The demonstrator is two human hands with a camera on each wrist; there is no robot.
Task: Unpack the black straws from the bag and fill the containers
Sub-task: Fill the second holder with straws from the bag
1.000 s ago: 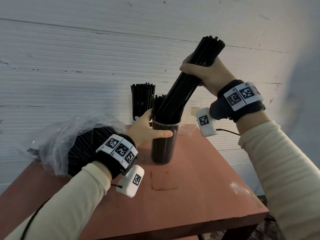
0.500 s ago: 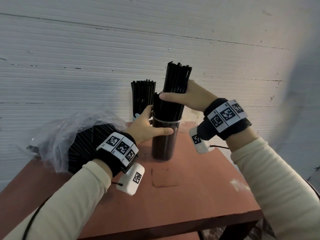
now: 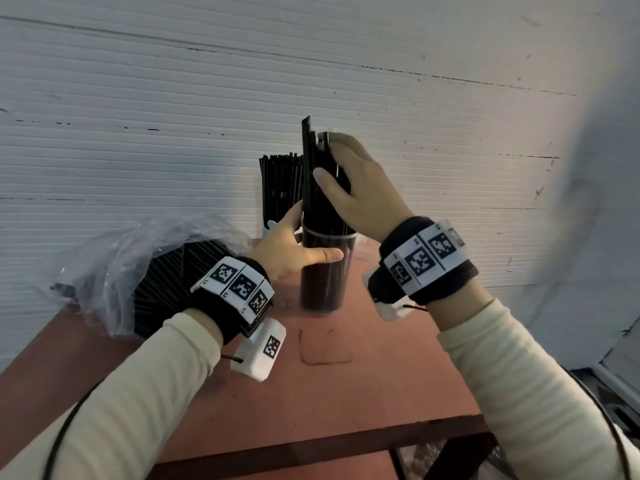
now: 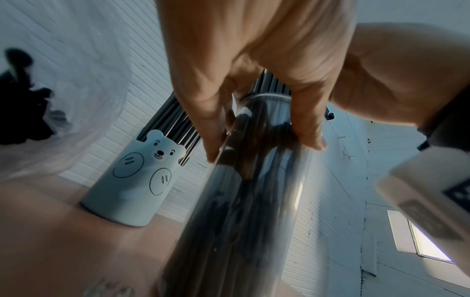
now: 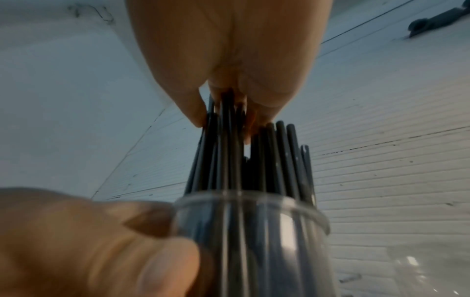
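Note:
A clear cylindrical container (image 3: pixel 323 282) stands upright on the red-brown table (image 3: pixel 381 375), packed with black straws (image 3: pixel 313 174) that stick out above its rim. My left hand (image 3: pixel 294 251) grips the container just below the rim, thumb in front and fingers behind; the left wrist view shows this hand (image 4: pixel 254 80) wrapped round the container (image 4: pixel 241 201). My right hand (image 3: pixel 349 181) is at the straws' upper ends, thumb on one side and fingers over the tops. In the right wrist view its fingers (image 5: pixel 229 60) pinch the straw tops (image 5: pixel 254 160).
A crumpled clear bag (image 3: pixel 145 271) holding more black straws lies at the table's left. Behind the clear container a pale bear-print cup (image 4: pixel 137 180) holds more straws (image 3: pixel 280 181). A white wall is close behind. The table's front edge (image 3: pixel 311 441) is near me.
The right hand swung the tilted straw bundle upright and lowered it into the clear container, then slid up to the straws' tops. The left hand stayed on the container.

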